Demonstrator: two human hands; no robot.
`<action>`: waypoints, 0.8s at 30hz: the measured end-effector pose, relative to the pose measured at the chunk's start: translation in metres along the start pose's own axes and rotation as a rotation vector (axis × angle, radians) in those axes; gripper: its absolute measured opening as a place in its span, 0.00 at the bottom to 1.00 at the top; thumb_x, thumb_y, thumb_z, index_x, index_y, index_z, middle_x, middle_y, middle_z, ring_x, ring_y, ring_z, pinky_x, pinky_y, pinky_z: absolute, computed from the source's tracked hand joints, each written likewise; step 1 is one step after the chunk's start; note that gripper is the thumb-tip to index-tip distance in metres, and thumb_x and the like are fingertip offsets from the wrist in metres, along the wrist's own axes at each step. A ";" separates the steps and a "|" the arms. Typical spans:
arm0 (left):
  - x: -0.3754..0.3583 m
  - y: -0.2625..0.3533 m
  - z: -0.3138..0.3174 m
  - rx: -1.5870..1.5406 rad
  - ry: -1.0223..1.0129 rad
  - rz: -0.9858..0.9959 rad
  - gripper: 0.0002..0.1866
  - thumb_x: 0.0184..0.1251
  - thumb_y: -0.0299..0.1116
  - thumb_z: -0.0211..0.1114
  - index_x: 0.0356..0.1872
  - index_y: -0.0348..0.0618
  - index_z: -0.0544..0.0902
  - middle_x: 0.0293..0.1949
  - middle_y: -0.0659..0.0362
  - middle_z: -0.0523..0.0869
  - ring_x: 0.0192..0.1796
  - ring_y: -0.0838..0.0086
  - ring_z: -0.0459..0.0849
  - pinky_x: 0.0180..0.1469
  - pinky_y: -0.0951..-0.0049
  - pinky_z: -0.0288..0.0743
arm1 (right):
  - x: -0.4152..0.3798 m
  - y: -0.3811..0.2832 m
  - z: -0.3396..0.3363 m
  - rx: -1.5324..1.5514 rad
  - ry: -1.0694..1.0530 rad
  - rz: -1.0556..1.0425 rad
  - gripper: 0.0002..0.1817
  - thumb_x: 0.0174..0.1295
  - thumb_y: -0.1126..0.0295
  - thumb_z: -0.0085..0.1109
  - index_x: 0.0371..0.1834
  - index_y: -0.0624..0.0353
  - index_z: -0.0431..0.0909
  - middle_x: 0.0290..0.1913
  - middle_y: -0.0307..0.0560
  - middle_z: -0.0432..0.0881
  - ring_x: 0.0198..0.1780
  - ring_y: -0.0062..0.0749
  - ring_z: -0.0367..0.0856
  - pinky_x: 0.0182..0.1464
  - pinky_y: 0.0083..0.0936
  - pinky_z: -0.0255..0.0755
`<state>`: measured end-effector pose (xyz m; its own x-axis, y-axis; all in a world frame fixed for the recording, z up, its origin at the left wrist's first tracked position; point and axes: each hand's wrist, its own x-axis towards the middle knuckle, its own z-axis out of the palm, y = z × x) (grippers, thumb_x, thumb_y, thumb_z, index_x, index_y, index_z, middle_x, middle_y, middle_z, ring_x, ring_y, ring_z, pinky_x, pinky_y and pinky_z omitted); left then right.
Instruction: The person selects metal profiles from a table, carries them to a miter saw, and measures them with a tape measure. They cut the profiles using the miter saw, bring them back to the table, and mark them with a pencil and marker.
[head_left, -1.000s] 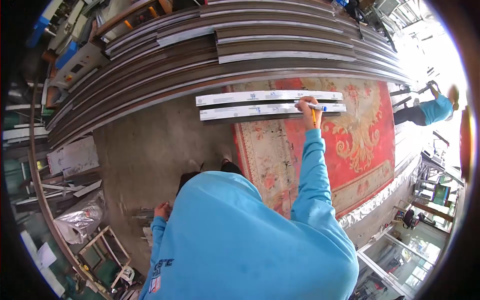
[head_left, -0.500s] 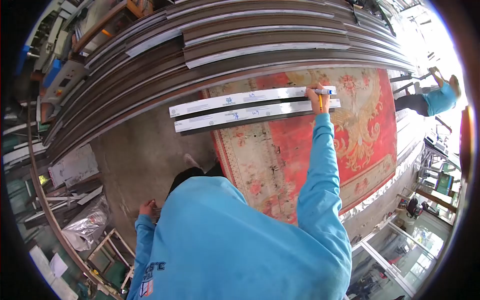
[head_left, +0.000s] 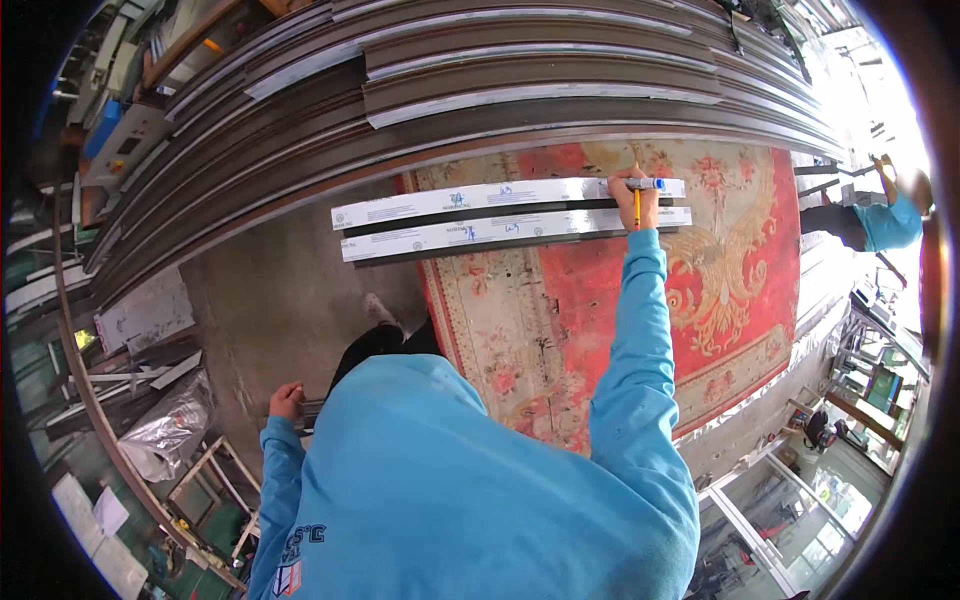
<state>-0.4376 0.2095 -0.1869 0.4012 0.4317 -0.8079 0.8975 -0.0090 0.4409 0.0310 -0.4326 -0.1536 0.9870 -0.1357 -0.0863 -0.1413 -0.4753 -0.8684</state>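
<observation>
Two long profiles with white film lie side by side, the upper profile (head_left: 420, 203) and the lower profile (head_left: 400, 242), both with blue handwriting. My right hand (head_left: 636, 203) is over their right part, closed round a yellow pencil (head_left: 637, 210) and a marker with a blue end (head_left: 648, 184). What the fingertips touch is too small to tell. My left hand (head_left: 287, 401) hangs low at my left side with its fingers curled, near a dark object at its right; whether it holds anything is hidden.
A red floral carpet (head_left: 580, 330) lies under the profiles. Long brown profiles (head_left: 540, 70) are stacked beyond it. Another person (head_left: 890, 225) in a blue top is at the far right. Plastic-wrapped material (head_left: 170, 425) and frames lie at the left.
The view has shifted slightly. My right hand remains over the right part of the profiles with the pencil and marker. The other person has changed arm position a little.
</observation>
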 end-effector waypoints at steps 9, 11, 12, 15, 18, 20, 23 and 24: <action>0.015 -0.006 0.002 0.092 0.003 0.076 0.13 0.67 0.35 0.64 0.48 0.40 0.84 0.31 0.60 0.84 0.27 0.76 0.80 0.28 0.72 0.76 | 0.003 0.008 -0.002 -0.038 0.016 -0.039 0.11 0.52 0.63 0.63 0.30 0.61 0.82 0.24 0.44 0.81 0.28 0.26 0.78 0.35 0.26 0.71; 0.015 -0.001 0.003 0.159 -0.003 0.205 0.13 0.66 0.35 0.64 0.47 0.40 0.84 0.32 0.60 0.84 0.29 0.76 0.81 0.30 0.73 0.76 | 0.004 0.005 -0.002 -0.048 0.007 -0.043 0.11 0.52 0.64 0.63 0.29 0.62 0.81 0.24 0.43 0.81 0.28 0.26 0.77 0.34 0.26 0.71; 0.015 0.002 0.003 0.154 -0.010 0.178 0.14 0.66 0.35 0.64 0.48 0.40 0.83 0.32 0.60 0.84 0.31 0.76 0.81 0.32 0.73 0.76 | 0.006 0.009 -0.003 0.016 0.015 -0.047 0.11 0.52 0.65 0.63 0.29 0.62 0.81 0.24 0.43 0.81 0.28 0.25 0.77 0.34 0.25 0.71; 0.006 0.026 0.010 0.144 -0.020 0.095 0.14 0.66 0.35 0.63 0.49 0.39 0.83 0.32 0.59 0.84 0.31 0.76 0.81 0.32 0.74 0.76 | 0.006 0.005 -0.003 0.026 0.031 -0.074 0.10 0.52 0.66 0.63 0.29 0.63 0.81 0.23 0.43 0.81 0.28 0.24 0.77 0.33 0.25 0.70; 0.008 0.029 0.012 0.123 -0.033 0.021 0.14 0.66 0.35 0.62 0.49 0.39 0.82 0.31 0.59 0.84 0.29 0.76 0.80 0.30 0.74 0.75 | 0.005 -0.001 -0.004 -0.036 0.041 -0.079 0.10 0.52 0.66 0.62 0.28 0.63 0.81 0.23 0.42 0.81 0.28 0.24 0.76 0.33 0.24 0.70; 0.009 0.028 0.012 0.105 -0.040 0.006 0.14 0.67 0.34 0.62 0.49 0.38 0.82 0.31 0.59 0.84 0.28 0.76 0.80 0.29 0.74 0.74 | 0.006 0.000 -0.004 -0.043 0.045 -0.066 0.10 0.52 0.66 0.62 0.28 0.63 0.81 0.23 0.42 0.80 0.27 0.23 0.76 0.33 0.24 0.70; 0.009 0.030 0.014 0.155 -0.036 0.088 0.14 0.67 0.34 0.62 0.49 0.39 0.82 0.31 0.59 0.84 0.27 0.76 0.79 0.28 0.73 0.74 | 0.008 0.012 -0.005 0.002 0.043 -0.081 0.10 0.52 0.66 0.62 0.28 0.63 0.81 0.23 0.42 0.80 0.27 0.24 0.76 0.32 0.24 0.69; 0.008 0.031 0.014 0.153 -0.028 0.098 0.14 0.67 0.34 0.62 0.49 0.39 0.82 0.31 0.59 0.84 0.27 0.76 0.79 0.28 0.73 0.74 | 0.010 0.018 -0.007 0.018 0.023 -0.063 0.11 0.52 0.65 0.62 0.28 0.63 0.81 0.22 0.43 0.80 0.27 0.24 0.76 0.32 0.25 0.69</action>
<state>-0.4042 0.1999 -0.1852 0.4911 0.3964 -0.7757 0.8704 -0.1873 0.4553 0.0374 -0.4483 -0.1667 0.9918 -0.1262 -0.0202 -0.0775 -0.4679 -0.8804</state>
